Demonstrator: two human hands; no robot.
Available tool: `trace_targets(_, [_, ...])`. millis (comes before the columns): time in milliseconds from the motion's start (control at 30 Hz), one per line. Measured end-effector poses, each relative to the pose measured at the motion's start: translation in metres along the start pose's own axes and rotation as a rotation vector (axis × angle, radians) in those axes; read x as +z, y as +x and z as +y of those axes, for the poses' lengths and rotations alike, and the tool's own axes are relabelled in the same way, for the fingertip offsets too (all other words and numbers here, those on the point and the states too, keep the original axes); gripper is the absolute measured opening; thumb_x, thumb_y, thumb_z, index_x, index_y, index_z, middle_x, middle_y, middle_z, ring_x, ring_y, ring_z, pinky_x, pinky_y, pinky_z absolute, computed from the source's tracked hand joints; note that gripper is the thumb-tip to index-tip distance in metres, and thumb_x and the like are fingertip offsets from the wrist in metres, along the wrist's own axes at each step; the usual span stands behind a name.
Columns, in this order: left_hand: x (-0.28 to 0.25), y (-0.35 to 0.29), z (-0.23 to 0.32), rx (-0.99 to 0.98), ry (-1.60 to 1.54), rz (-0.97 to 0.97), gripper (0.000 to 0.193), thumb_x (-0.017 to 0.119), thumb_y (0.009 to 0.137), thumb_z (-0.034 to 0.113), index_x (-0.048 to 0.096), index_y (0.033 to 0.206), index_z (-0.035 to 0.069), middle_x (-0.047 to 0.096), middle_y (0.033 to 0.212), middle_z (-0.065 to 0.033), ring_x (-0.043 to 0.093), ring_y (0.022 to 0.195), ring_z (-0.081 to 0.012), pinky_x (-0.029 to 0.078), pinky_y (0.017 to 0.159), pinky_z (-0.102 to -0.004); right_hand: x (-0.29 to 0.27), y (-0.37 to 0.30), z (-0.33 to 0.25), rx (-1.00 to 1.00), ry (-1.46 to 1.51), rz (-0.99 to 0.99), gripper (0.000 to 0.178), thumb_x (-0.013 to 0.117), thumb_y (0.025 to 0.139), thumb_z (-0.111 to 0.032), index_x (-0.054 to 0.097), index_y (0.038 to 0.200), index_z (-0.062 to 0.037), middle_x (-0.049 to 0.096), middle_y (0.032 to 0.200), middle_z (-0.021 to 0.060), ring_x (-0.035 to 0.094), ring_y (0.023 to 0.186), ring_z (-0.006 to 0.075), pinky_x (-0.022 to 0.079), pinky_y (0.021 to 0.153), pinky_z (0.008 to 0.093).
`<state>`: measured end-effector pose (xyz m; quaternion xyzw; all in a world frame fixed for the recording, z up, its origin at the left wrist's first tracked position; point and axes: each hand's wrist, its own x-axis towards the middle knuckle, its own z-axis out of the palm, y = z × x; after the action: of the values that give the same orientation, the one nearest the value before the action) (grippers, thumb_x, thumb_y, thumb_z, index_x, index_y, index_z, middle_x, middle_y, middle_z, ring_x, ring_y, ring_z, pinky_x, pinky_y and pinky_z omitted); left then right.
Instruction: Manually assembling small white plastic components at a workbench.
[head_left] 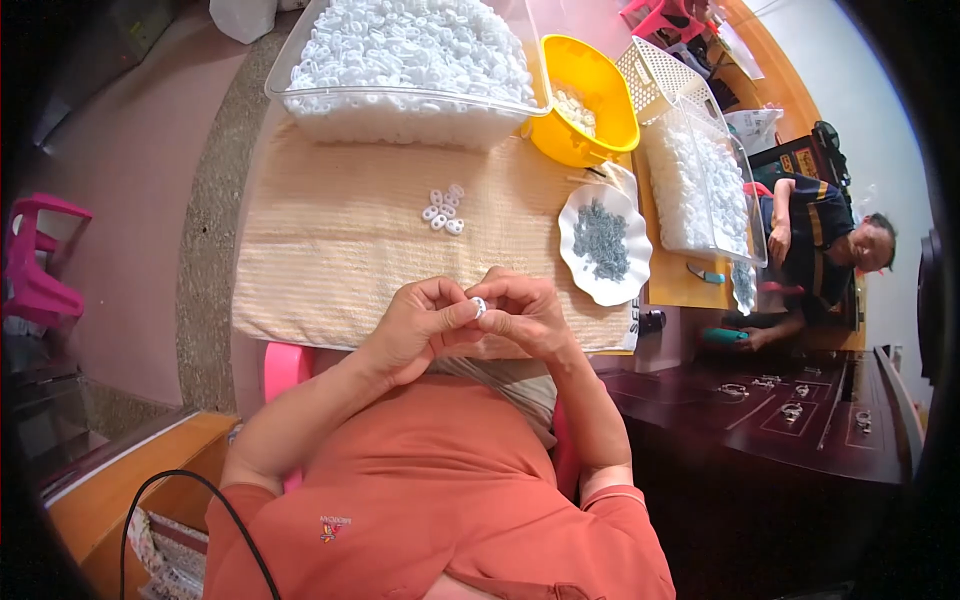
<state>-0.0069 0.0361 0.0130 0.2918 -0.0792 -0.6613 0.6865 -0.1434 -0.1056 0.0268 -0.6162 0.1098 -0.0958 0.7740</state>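
"What did the left hand (415,325) have?"

"A small white piece (479,307) — pinched between thumb and fingertip, held up just in front of the orange shirt (430,480)."

"And the right hand (525,315)?"

"It pinched the same piece from the other side. The two thumbs nearly met there, above the near edge of the towel (340,230)."

"Did anything lie beyond the hands?"

"Yes, a small cluster (443,209) of similar white pieces, loose on the towel. Farther off stood a clear bin (400,97), heaped with white parts."

"What was to the right?"

"A wavy-edged white plate (570,245) with dark grey bits (602,240) on it. Behind that was a yellow bowl (545,145) with pale bits (575,108) inside."

"Where did the worktop (675,290) show?"

"Past the towel, on the right — a second clear bin (745,180) of white parts stood on it, near a co-worker (820,230) in a dark striped top."

"Could you make out the piece's details?"

"No, the fingers covered too much of it."
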Motion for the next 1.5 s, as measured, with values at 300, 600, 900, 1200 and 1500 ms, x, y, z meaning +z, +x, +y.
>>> trace_targets(300, [-0.002,0.000,-0.007,0.081,0.007,-0.022,0.009,0.068,0.089,0.009,0.061,0.090,0.004,0.063,0.085,-0.0034,0.066,0.079,-0.0133,0.059,0.073,-0.0266,0.000,-0.002,0.000,-0.105,-0.118,-0.019,0.025,0.068,0.085,0.001,0.064,0.110,0.0057,0.060,0.096,0.0079,0.060,0.087,0.0129,0.051,0.074,0.0244])
trace_targets(600, [0.001,-0.002,-0.004,0.036,-0.002,-0.017,0.009,0.068,0.089,0.009,0.061,0.091,0.003,0.066,0.094,-0.0081,0.066,0.082,-0.0129,0.058,0.076,-0.0275,-0.003,-0.002,-0.012,-0.178,-0.078,0.006,0.014,0.068,0.082,0.008,0.063,0.095,0.0037,0.058,0.097,0.0082,0.059,0.088,0.0136,0.051,0.076,0.0257])
trace_targets(900, [0.005,-0.001,-0.001,0.019,-0.001,0.058,0.008,0.068,0.089,0.009,0.062,0.091,0.004,0.065,0.104,-0.0114,0.063,0.080,-0.0106,0.056,0.078,-0.0271,-0.022,0.000,-0.039,-0.119,-0.328,0.399,0.018,0.066,0.088,0.002,0.062,0.105,0.0027,0.063,0.091,0.0053,0.063,0.081,0.0105,0.057,0.072,0.0268])
trace_targets(1200, [0.002,-0.001,-0.002,0.027,-0.003,0.065,0.007,0.067,0.089,0.009,0.062,0.090,0.004,0.065,0.103,-0.0111,0.063,0.081,-0.0097,0.057,0.076,-0.0257,-0.026,-0.001,-0.043,-0.230,-0.498,0.423,0.016,0.063,0.090,0.001,0.064,0.106,0.0033,0.062,0.089,0.0038,0.060,0.075,0.0077,0.052,0.069,0.0216])
trace_targets(1500, [0.004,0.000,0.000,0.030,0.028,0.060,0.004,0.063,0.092,0.008,0.060,0.091,0.004,0.063,0.106,-0.0119,0.064,0.081,-0.0101,0.058,0.077,-0.0266,-0.028,0.001,-0.045,-0.341,-0.646,0.476,0.022,0.066,0.087,0.003,0.063,0.108,0.0008,0.061,0.087,0.0024,0.056,0.075,0.0057,0.046,0.067,0.0193])
